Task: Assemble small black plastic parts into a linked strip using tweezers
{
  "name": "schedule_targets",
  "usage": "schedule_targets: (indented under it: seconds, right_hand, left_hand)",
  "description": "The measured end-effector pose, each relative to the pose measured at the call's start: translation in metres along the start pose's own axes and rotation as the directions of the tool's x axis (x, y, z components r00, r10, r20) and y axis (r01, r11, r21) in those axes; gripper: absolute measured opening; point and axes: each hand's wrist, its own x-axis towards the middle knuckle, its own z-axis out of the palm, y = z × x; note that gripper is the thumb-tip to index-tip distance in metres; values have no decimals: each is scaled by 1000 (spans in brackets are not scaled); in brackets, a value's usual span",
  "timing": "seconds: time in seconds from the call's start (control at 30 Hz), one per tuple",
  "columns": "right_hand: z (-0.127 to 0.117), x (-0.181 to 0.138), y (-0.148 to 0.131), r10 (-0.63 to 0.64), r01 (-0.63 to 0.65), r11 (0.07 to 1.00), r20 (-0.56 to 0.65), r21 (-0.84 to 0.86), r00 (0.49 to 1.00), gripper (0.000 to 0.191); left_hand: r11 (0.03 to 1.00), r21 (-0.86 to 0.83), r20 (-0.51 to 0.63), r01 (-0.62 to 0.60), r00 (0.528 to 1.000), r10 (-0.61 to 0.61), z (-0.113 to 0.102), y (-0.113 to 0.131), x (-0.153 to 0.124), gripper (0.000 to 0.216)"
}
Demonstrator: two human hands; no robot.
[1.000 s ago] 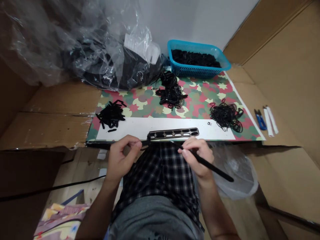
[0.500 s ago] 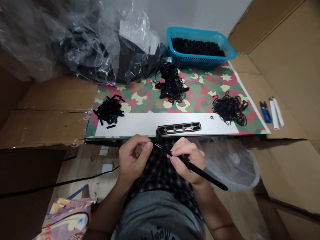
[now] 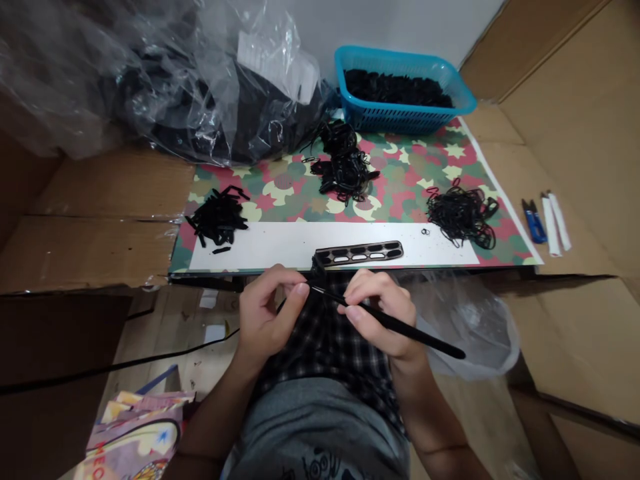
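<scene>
My right hand grips a slim black pen-like tool, its thick end slanting down to the right. The tool's thin tip reaches my left hand, where thumb and forefinger are pinched together. Whatever small dark piece they hold is too small to make out. Just beyond the fingertips, a dark bar with oval slots lies on the white strip at the table's front edge. A black part at the bar's left end hangs over that edge, close to the tool's tip.
Small black sticks lie left, thin black loops right, and a mixed black heap in the middle. Behind stand a blue basket and a clear plastic bag. Blue snips lie far right; a plastic bag hangs below.
My right hand has shifted slightly right, and the tool's thick end has swung up and right. My left hand keeps its pinch near the tool's tip.
</scene>
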Motion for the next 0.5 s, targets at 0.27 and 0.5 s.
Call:
schedule_targets:
  seconds: [0.27,0.5]
  right_hand:
    - [9,12,19,149,-118,929,-61,351,987,9]
    - [27,28,28,339,-212,664,-35,717,940,33]
  left_hand:
    - [992,-97,35,76,997,-73,1,0,0,14]
    - [981,-127,20,145,989,-143,7,-3,-1,17]
